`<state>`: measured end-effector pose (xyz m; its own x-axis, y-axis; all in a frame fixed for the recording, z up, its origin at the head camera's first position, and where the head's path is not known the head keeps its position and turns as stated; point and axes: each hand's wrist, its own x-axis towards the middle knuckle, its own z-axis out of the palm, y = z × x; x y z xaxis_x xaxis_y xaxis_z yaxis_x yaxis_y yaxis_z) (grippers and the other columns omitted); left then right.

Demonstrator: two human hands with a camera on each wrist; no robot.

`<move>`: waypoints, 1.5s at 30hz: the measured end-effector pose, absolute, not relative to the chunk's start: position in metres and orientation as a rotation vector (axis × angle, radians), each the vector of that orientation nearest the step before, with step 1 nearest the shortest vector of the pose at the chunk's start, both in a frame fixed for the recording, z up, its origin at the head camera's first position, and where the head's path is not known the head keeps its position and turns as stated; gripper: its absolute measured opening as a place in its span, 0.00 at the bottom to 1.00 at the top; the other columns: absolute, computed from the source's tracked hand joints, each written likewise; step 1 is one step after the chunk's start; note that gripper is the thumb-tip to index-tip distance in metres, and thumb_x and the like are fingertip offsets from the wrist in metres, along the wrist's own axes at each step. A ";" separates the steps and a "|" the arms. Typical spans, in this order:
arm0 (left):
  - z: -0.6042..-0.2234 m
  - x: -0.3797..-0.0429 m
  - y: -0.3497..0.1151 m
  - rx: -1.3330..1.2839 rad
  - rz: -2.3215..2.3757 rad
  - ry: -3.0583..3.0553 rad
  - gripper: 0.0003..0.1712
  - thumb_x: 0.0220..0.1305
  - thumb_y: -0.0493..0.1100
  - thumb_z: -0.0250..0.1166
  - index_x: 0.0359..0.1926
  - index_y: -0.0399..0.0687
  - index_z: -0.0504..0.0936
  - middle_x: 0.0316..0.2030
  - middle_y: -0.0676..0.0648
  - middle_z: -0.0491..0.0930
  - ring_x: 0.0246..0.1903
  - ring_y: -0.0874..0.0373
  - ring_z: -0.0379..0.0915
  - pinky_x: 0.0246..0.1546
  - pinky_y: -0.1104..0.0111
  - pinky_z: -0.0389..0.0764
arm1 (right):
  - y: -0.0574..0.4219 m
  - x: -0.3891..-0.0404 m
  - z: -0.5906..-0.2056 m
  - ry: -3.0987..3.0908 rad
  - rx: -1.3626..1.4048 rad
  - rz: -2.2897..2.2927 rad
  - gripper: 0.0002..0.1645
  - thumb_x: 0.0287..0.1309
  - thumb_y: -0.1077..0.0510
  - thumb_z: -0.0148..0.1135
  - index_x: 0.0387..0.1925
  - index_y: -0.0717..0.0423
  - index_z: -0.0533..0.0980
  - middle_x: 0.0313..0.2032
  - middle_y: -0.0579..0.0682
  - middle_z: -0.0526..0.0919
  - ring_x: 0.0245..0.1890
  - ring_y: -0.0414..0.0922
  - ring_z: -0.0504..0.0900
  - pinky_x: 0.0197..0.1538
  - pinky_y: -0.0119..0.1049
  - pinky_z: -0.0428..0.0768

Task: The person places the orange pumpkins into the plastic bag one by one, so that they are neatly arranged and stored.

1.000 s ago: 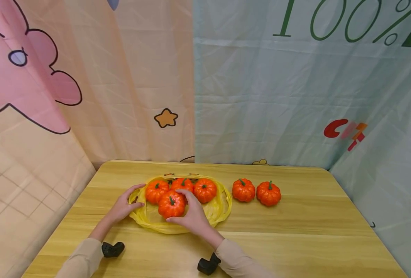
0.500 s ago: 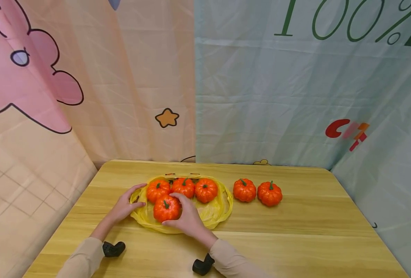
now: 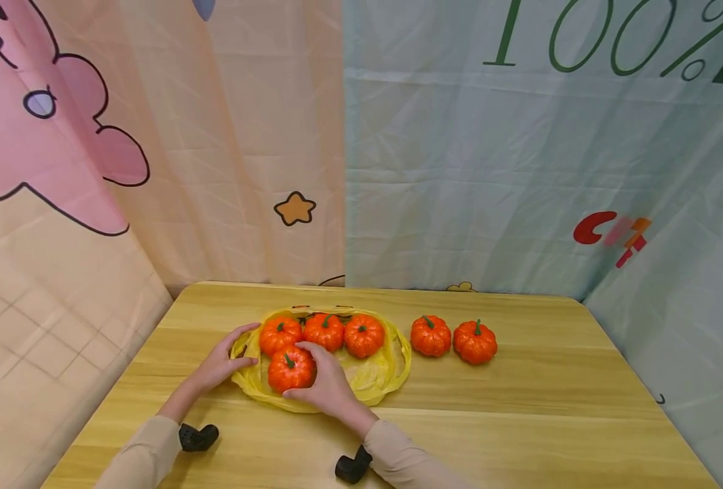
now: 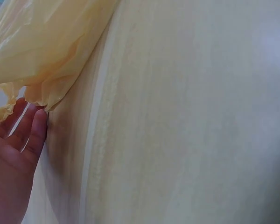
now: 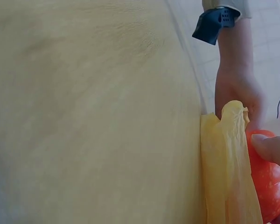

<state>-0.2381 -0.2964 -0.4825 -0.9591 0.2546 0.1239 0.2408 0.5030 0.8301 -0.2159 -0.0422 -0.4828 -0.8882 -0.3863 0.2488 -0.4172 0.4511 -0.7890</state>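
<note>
While the right hand (image 3: 330, 386) is gripping a pumpkin (image 3: 284, 378) between thumb and curled fingers, the left hand (image 3: 219, 363) is touching the left rim of the yellow bag (image 3: 367, 373), its fingers loosely spread and apparently not pinching. The held pumpkin is occupying the bag's near-left part, beside three other pumpkins (image 3: 324, 333), left of the middle of the table (image 3: 550, 394). If the right hand were pushing sideways, the neighbours could be rolling; if its wrist were snagging the near rim, the thin plastic could be folding inward. The stem (image 3: 289, 361) is pointing up, leaning toward the table's far edge; the squat body is showing no clear long axis.
</note>
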 end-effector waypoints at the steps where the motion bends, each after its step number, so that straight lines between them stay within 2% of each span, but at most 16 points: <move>1: -0.482 -0.238 -0.297 0.452 1.493 2.712 0.38 0.60 0.39 0.64 0.69 0.41 0.61 0.69 0.32 0.57 0.68 0.34 0.52 0.64 0.46 0.58 | -0.042 -0.216 -0.483 -2.647 0.738 1.448 0.46 0.38 0.52 0.79 0.62 0.46 0.68 0.60 0.48 0.75 0.59 0.49 0.74 0.60 0.45 0.74; 4: -0.482 -0.239 -0.297 0.464 1.508 2.702 0.38 0.59 0.38 0.65 0.69 0.39 0.60 0.69 0.31 0.57 0.68 0.33 0.51 0.64 0.39 0.54 | -0.043 -0.215 -0.482 -2.650 0.748 1.439 0.46 0.38 0.52 0.79 0.62 0.46 0.69 0.60 0.48 0.75 0.58 0.49 0.73 0.60 0.44 0.74; 6: -0.482 -0.239 -0.298 0.475 1.527 2.691 0.38 0.59 0.37 0.65 0.69 0.39 0.60 0.69 0.31 0.57 0.68 0.33 0.51 0.68 0.54 0.60 | -0.044 -0.214 -0.482 -2.653 0.748 1.436 0.45 0.38 0.51 0.78 0.62 0.46 0.68 0.60 0.48 0.75 0.58 0.49 0.73 0.60 0.44 0.74; 8: -0.482 -0.239 -0.298 0.480 1.539 2.683 0.39 0.59 0.37 0.65 0.69 0.39 0.60 0.69 0.31 0.57 0.68 0.33 0.50 0.66 0.71 0.62 | -0.045 -0.215 -0.483 -2.659 0.748 1.436 0.45 0.39 0.51 0.78 0.62 0.47 0.68 0.60 0.48 0.74 0.58 0.49 0.73 0.60 0.45 0.73; 11: -0.481 -0.240 -0.298 0.485 1.529 2.692 0.39 0.58 0.37 0.65 0.69 0.40 0.61 0.69 0.31 0.58 0.68 0.33 0.51 0.63 0.77 0.61 | -0.047 -0.215 -0.483 -2.665 0.749 1.431 0.45 0.39 0.51 0.78 0.62 0.47 0.68 0.60 0.48 0.73 0.58 0.48 0.73 0.60 0.45 0.74; 13: -0.481 -0.241 -0.298 0.480 1.514 2.700 0.38 0.58 0.37 0.65 0.69 0.40 0.61 0.69 0.31 0.58 0.68 0.33 0.51 0.68 0.59 0.61 | -0.047 -0.215 -0.483 -2.666 0.749 1.430 0.45 0.40 0.51 0.78 0.62 0.48 0.68 0.59 0.49 0.73 0.58 0.48 0.74 0.60 0.44 0.74; 16: -0.480 -0.242 -0.297 0.479 1.502 2.699 0.38 0.59 0.37 0.65 0.69 0.40 0.61 0.69 0.30 0.57 0.68 0.32 0.50 0.65 0.39 0.53 | -0.047 -0.215 -0.484 -2.663 0.752 1.428 0.45 0.39 0.51 0.78 0.62 0.49 0.68 0.57 0.49 0.72 0.56 0.48 0.75 0.59 0.44 0.75; 23: -0.480 -0.244 -0.297 0.481 1.499 2.696 0.38 0.59 0.36 0.65 0.69 0.40 0.61 0.69 0.30 0.57 0.68 0.32 0.51 0.65 0.39 0.54 | -0.049 -0.214 -0.486 -2.674 0.757 1.439 0.46 0.40 0.50 0.78 0.61 0.50 0.67 0.57 0.51 0.72 0.55 0.49 0.75 0.59 0.44 0.75; 25: -0.481 -0.244 -0.297 0.478 1.498 2.697 0.38 0.59 0.37 0.65 0.69 0.40 0.61 0.69 0.31 0.58 0.68 0.33 0.51 0.67 0.47 0.58 | -0.049 -0.213 -0.486 -2.673 0.758 1.436 0.45 0.40 0.49 0.78 0.61 0.50 0.67 0.56 0.51 0.71 0.55 0.49 0.75 0.58 0.44 0.75; 28: -0.483 -0.244 -0.297 0.475 1.522 2.695 0.38 0.58 0.36 0.65 0.68 0.40 0.62 0.69 0.32 0.58 0.68 0.35 0.51 0.66 0.71 0.60 | -0.050 -0.213 -0.486 -2.677 0.752 1.438 0.45 0.40 0.49 0.78 0.61 0.51 0.67 0.56 0.51 0.72 0.55 0.48 0.75 0.59 0.43 0.75; 30: -0.483 -0.244 -0.296 0.479 1.528 2.702 0.37 0.58 0.36 0.65 0.68 0.40 0.62 0.69 0.32 0.58 0.69 0.35 0.51 0.65 0.73 0.59 | -0.051 -0.213 -0.485 -2.681 0.752 1.435 0.45 0.40 0.49 0.78 0.61 0.51 0.66 0.57 0.50 0.73 0.56 0.47 0.75 0.59 0.42 0.75; 31: -0.484 -0.244 -0.296 0.482 1.535 2.704 0.37 0.58 0.36 0.65 0.68 0.40 0.62 0.69 0.32 0.59 0.68 0.35 0.51 0.66 0.71 0.60 | -0.052 -0.213 -0.486 -2.683 0.754 1.430 0.45 0.40 0.49 0.78 0.60 0.52 0.66 0.57 0.50 0.73 0.56 0.47 0.75 0.59 0.41 0.75; 33: -0.484 -0.244 -0.295 0.486 1.541 2.709 0.37 0.58 0.36 0.65 0.68 0.40 0.62 0.68 0.32 0.59 0.68 0.34 0.50 0.69 0.56 0.58 | -0.053 -0.213 -0.485 -2.690 0.758 1.423 0.45 0.41 0.49 0.78 0.60 0.52 0.66 0.57 0.49 0.74 0.57 0.47 0.75 0.60 0.41 0.75; 35: -0.485 -0.243 -0.295 0.488 1.548 2.707 0.37 0.58 0.35 0.65 0.68 0.39 0.62 0.68 0.31 0.59 0.68 0.33 0.50 0.66 0.40 0.53 | -0.054 -0.213 -0.486 -2.698 0.764 1.416 0.44 0.41 0.49 0.78 0.59 0.51 0.67 0.57 0.49 0.74 0.57 0.46 0.75 0.59 0.41 0.75; 36: -0.485 -0.243 -0.295 0.490 1.556 2.702 0.37 0.58 0.35 0.65 0.68 0.39 0.62 0.68 0.31 0.58 0.68 0.32 0.50 0.65 0.37 0.51 | -0.054 -0.213 -0.486 -2.703 0.763 1.412 0.43 0.41 0.49 0.78 0.59 0.51 0.67 0.57 0.48 0.74 0.56 0.46 0.75 0.59 0.41 0.75; 45: -0.486 -0.243 -0.295 0.475 1.582 2.683 0.37 0.58 0.35 0.64 0.68 0.39 0.62 0.68 0.30 0.58 0.68 0.31 0.49 0.64 0.34 0.50 | -0.056 -0.213 -0.486 -2.735 0.726 1.419 0.42 0.41 0.47 0.78 0.58 0.46 0.69 0.52 0.48 0.71 0.53 0.47 0.75 0.56 0.43 0.76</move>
